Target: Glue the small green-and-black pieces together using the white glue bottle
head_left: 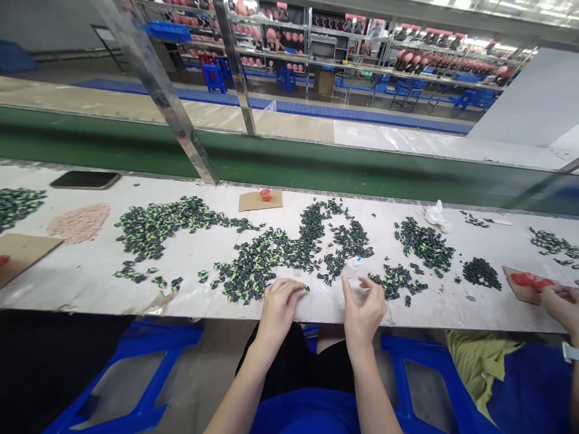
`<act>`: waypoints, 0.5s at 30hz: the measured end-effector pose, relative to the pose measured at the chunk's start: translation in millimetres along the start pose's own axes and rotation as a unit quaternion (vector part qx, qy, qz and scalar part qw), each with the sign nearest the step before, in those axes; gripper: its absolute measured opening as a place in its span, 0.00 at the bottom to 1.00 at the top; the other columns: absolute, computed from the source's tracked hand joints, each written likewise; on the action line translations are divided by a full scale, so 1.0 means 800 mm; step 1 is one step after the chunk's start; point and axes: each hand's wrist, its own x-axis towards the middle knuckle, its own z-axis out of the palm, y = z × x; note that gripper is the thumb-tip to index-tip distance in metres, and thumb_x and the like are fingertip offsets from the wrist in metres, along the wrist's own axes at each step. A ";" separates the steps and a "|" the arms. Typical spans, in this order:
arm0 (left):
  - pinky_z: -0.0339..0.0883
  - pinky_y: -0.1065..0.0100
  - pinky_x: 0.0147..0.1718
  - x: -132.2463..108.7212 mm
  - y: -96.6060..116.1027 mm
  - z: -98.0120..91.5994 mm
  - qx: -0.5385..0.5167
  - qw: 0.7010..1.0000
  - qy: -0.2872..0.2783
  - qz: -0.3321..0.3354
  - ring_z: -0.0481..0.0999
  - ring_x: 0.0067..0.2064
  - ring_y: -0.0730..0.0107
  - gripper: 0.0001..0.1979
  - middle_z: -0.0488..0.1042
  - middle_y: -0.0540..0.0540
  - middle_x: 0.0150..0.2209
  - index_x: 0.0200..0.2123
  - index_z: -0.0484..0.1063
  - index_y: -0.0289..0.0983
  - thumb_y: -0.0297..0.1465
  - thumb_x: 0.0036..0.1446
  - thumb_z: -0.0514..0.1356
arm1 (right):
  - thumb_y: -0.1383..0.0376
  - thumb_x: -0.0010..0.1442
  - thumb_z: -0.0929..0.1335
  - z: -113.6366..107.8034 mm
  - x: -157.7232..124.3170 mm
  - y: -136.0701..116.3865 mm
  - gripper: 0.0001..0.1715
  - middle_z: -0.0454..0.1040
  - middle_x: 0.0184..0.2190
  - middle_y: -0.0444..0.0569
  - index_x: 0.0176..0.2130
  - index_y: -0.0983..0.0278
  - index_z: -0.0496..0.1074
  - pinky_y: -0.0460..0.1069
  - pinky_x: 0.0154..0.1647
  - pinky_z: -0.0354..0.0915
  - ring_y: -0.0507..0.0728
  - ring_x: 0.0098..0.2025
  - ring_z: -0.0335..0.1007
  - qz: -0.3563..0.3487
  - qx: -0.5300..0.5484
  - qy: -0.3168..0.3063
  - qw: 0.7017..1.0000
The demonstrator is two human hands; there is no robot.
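My left hand (281, 304) is at the table's near edge, its thumb and fingers pinched on a small dark part (307, 289) with a little green on it. To its right, my right hand (364, 307) has its thumb and forefinger apart, close to a small clear container (353, 265) with a blue tip; whether it touches this is unclear. A pile of black and green parts (246, 268) lies beyond and left of my left hand. Plain dark parts (312, 232) spread out beyond both hands. Another black and green pile (397, 280) lies just right of my right hand.
A red cup on cardboard (251, 201) stands at the table's back. Pinkish parts (79, 223) and a dark phone (85, 179) lie left. At right, another person's hand (561, 304) touches red material. A metal post (167, 96) rises at the back edge; blue stools flank me.
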 end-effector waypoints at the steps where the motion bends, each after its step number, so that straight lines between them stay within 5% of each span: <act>1: 0.63 0.59 0.43 0.000 -0.001 -0.002 -0.003 1.000 0.012 -0.004 0.75 0.41 0.62 0.07 0.79 0.48 0.36 0.34 0.75 0.43 0.30 0.58 0.57 | 0.42 0.54 0.66 0.001 -0.007 0.000 0.28 0.73 0.33 0.51 0.35 0.64 0.73 0.55 0.41 0.54 0.60 0.35 0.64 -0.015 -0.019 -0.026 0.999; 9: 0.65 0.59 0.43 -0.005 0.004 -0.010 -0.012 1.000 0.018 0.001 0.77 0.39 0.62 0.07 0.80 0.48 0.35 0.34 0.75 0.42 0.32 0.59 0.56 | 0.48 0.60 0.64 0.024 -0.016 -0.005 0.23 0.76 0.33 0.53 0.31 0.60 0.78 0.57 0.41 0.52 0.63 0.39 0.62 -0.041 -0.057 -0.124 0.990; 15: 0.65 0.59 0.43 -0.006 0.007 -0.007 -0.019 1.000 0.017 0.016 0.77 0.41 0.62 0.08 0.80 0.47 0.37 0.37 0.75 0.42 0.30 0.60 0.55 | 0.51 0.55 0.68 0.016 -0.015 -0.006 0.19 0.79 0.33 0.53 0.31 0.64 0.77 0.53 0.35 0.68 0.58 0.33 0.72 0.046 0.178 -0.168 0.968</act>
